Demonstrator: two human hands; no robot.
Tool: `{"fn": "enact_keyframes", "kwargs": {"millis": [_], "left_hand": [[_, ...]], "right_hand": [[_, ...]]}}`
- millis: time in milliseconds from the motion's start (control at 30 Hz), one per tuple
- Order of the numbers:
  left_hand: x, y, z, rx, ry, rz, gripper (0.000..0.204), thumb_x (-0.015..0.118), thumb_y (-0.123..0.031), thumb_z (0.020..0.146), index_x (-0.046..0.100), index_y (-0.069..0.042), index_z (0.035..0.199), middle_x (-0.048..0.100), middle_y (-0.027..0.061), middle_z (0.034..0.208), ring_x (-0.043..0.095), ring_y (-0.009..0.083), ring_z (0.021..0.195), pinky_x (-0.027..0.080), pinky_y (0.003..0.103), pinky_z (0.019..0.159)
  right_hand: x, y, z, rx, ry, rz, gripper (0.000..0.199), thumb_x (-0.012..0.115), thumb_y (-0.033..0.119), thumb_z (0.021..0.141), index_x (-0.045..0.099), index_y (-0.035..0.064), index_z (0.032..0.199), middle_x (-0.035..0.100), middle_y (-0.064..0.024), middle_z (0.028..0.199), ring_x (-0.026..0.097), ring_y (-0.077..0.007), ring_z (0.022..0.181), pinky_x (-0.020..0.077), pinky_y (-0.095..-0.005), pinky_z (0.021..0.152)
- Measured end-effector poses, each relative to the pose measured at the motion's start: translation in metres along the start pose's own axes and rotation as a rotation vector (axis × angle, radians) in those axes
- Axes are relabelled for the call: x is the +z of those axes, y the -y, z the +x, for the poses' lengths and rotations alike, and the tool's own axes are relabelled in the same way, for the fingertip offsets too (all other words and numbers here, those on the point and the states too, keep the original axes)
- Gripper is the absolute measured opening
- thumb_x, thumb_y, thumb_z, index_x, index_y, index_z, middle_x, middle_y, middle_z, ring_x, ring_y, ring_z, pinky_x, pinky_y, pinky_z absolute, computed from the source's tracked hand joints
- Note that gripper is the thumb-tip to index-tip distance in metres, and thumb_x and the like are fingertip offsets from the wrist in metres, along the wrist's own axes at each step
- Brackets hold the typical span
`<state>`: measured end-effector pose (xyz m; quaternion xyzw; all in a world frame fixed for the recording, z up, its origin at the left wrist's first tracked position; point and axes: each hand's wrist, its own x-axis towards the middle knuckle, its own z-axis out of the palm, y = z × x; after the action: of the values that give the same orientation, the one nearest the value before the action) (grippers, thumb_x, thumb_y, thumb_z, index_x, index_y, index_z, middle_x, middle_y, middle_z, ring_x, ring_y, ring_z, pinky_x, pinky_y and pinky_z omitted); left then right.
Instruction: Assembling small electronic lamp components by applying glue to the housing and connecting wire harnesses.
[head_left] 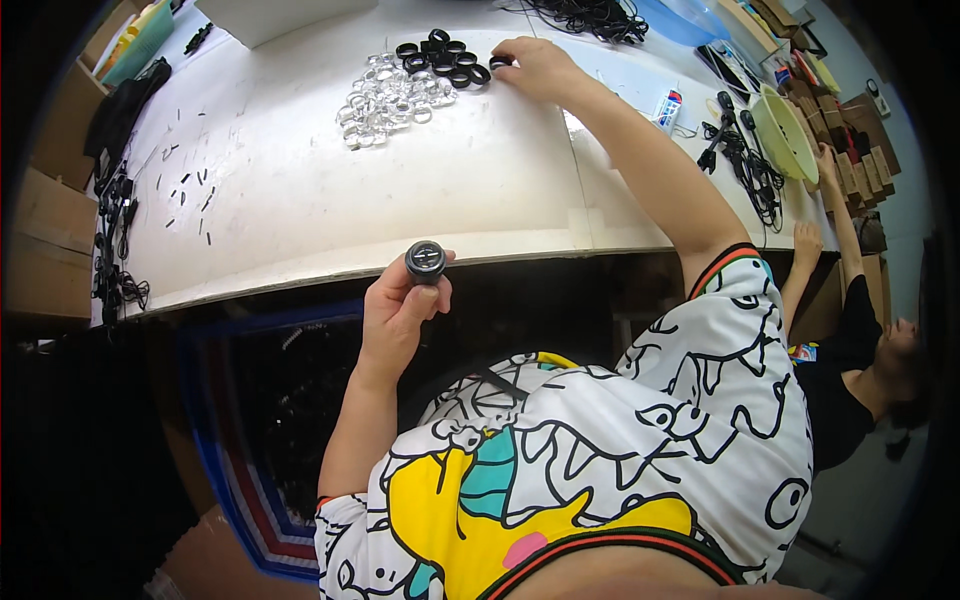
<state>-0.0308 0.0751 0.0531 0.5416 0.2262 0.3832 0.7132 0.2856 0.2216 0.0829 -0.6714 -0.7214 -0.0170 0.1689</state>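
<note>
My left hand (396,310) is closed around a small black cylindrical piece (425,262) with a round, glassy-looking end facing up, just off the table's front edge. My right hand (535,72) reaches across to the far side of the table, its fingertips closed on a black ring (500,62). Beside those fingers lies a pile of black rings (442,58). A heap of clear, round lens-like pieces (385,105) spreads to the left of the rings, touching them.
Short black bits (185,195) are scattered on the white table (290,140). Black cables (745,165) and a pale green bowl (783,132) are at the right, near another person's hands (808,240). A blue-rimmed container (215,420) sits below the table edge.
</note>
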Motion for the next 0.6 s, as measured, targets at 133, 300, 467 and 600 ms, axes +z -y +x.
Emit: {"fn": "enact_keyframes", "kwargs": {"millis": [133,300,467,600], "left_hand": [[-0.002,0.008,0.003,0.01,-0.013,-0.019,0.041,0.054,-0.033,0.084,0.052,0.001,0.107,0.047,0.0014,0.063,0.037,0.0072,0.057,0.027,0.019,0.051],[0.001,0.01,0.005,0.007,0.005,-0.097,0.032,0.055,-0.022,0.084,0.054,0.0,0.107,0.051,0.0007,0.067,0.036,0.0043,0.057,0.028,0.017,0.052],[0.007,0.008,0.001,0.009,0.013,-0.115,0.035,0.057,-0.026,0.083,0.054,0.0,0.107,0.051,0.0003,0.066,0.034,0.0046,0.057,0.028,0.017,0.052],[0.005,0.012,-0.003,0.024,0.0,-0.11,0.035,0.056,-0.025,0.084,0.053,0.0,0.108,0.05,0.0003,0.066,0.034,0.0046,0.057,0.028,0.017,0.052]], "right_hand": [[-0.018,0.029,-0.023,0.077,0.038,0.217,0.031,0.053,0.029,0.08,0.058,0.0026,0.096,0.063,-0.0133,0.085,0.06,-0.0247,0.073,0.0466,-0.0328,0.069],[-0.022,0.07,-0.057,0.232,0.437,0.564,0.033,0.047,0.032,0.086,0.058,0.0007,0.086,0.059,-0.005,0.066,0.054,-0.0112,0.059,0.0434,-0.0259,0.058],[-0.032,0.078,-0.063,-0.133,0.399,0.136,0.038,0.045,0.035,0.085,0.059,0.0005,0.082,0.059,-0.0075,0.067,0.056,-0.0185,0.062,0.0441,-0.0293,0.062],[-0.03,0.082,-0.073,-0.01,0.251,-0.02,0.039,0.047,0.04,0.083,0.058,0.0055,0.097,0.059,-0.0115,0.085,0.056,-0.0276,0.083,0.0438,-0.0355,0.074]]}}
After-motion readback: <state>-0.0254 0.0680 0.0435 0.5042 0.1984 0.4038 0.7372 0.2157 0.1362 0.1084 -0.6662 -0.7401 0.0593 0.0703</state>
